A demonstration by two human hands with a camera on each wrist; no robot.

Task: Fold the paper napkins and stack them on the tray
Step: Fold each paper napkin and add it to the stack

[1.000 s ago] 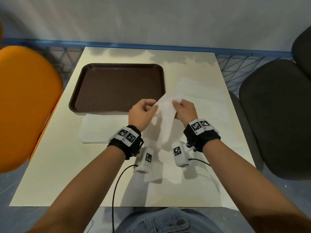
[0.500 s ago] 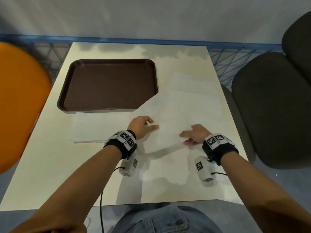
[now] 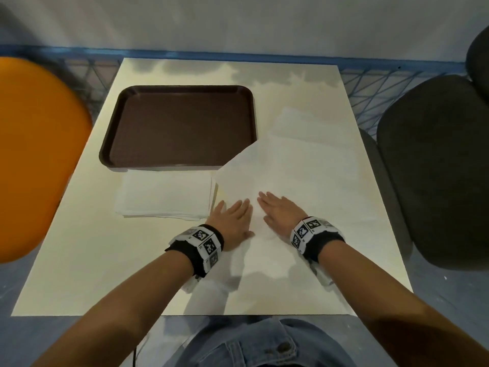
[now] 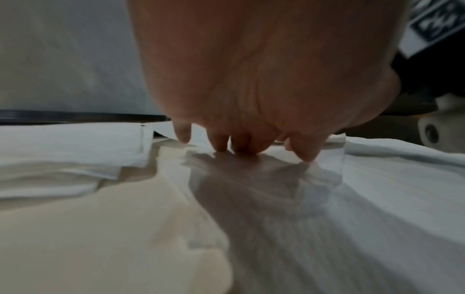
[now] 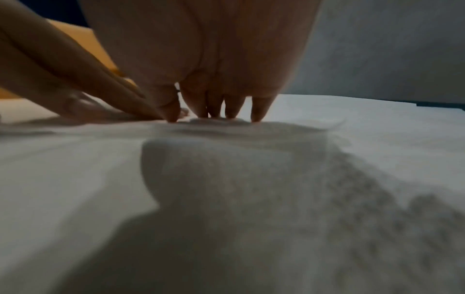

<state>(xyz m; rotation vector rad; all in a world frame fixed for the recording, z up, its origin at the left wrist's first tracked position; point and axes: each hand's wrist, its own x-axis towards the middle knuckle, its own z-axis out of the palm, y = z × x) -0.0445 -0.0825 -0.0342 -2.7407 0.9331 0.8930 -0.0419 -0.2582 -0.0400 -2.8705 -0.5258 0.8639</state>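
A large white paper napkin (image 3: 291, 181) lies spread flat on the table, its far left corner overlapping the brown tray (image 3: 182, 125), which holds nothing. My left hand (image 3: 232, 215) and right hand (image 3: 277, 210) press flat on the napkin's near part, side by side with fingers straight. The left wrist view has my left hand's fingertips (image 4: 221, 145) touching the napkin (image 4: 377, 199). My right hand's fingertips (image 5: 234, 113) press the napkin (image 5: 352, 139) in the right wrist view. A pile of folded white napkins (image 3: 166, 194) sits left of my hands, just in front of the tray.
More white napkins (image 3: 312, 128) lie under the spread one at the right. An orange chair (image 3: 34, 154) stands left of the cream table (image 3: 79, 260), a dark chair (image 3: 436, 168) right. A blue rail (image 3: 238, 55) runs behind the table.
I lifted a napkin with both hands pinching it, then laid it open on the table. Both hands let go and now press flat near its middle.
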